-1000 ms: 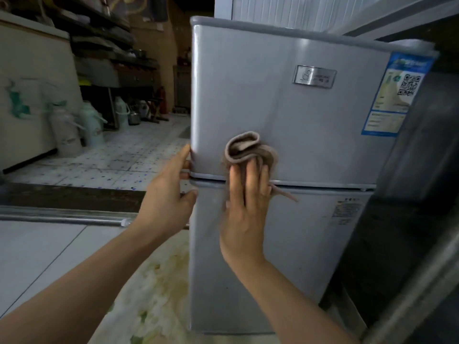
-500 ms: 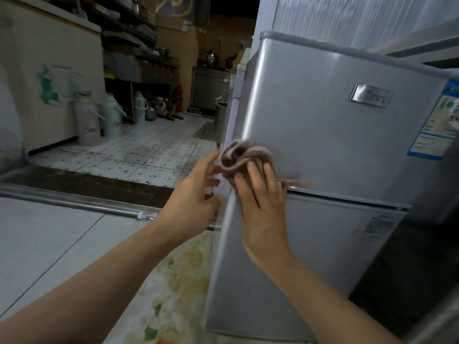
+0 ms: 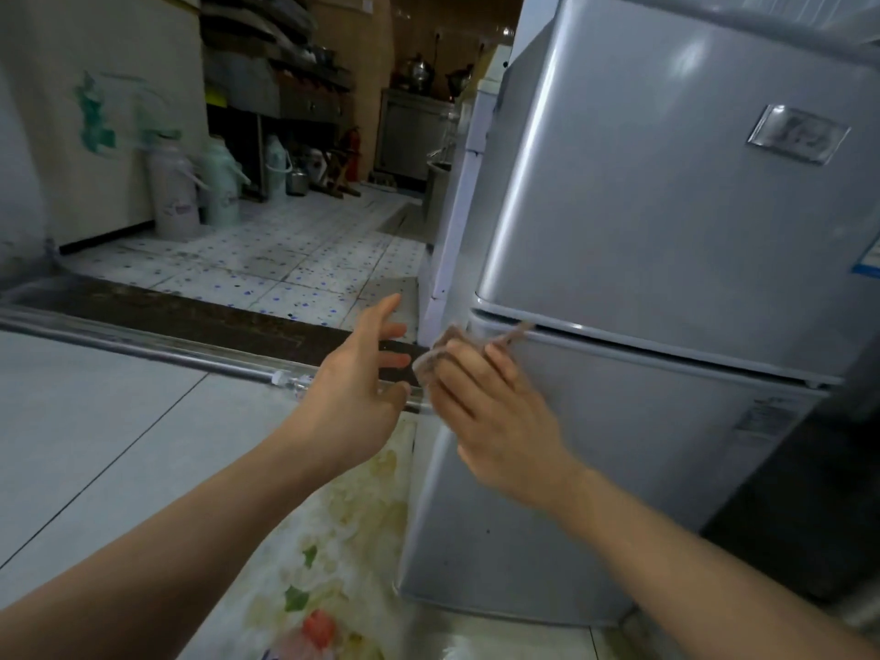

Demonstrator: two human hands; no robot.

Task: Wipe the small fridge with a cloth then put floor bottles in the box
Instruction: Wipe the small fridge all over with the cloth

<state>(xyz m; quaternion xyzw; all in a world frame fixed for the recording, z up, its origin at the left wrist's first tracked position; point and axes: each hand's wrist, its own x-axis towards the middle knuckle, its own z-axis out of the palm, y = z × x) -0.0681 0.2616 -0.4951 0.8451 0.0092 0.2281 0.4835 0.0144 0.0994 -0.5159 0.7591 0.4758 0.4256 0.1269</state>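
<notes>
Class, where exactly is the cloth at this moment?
In the head view, the cloth is under the right hand, at the left edge of the small fridge by the seam between its doors.

I count one small silver two-door fridge (image 3: 666, 278), one crumpled brown cloth (image 3: 431, 362), two bare hands, left (image 3: 355, 397) and right (image 3: 490, 416), and three pale plastic thermos jugs (image 3: 174, 192) on the tiled floor.
</notes>
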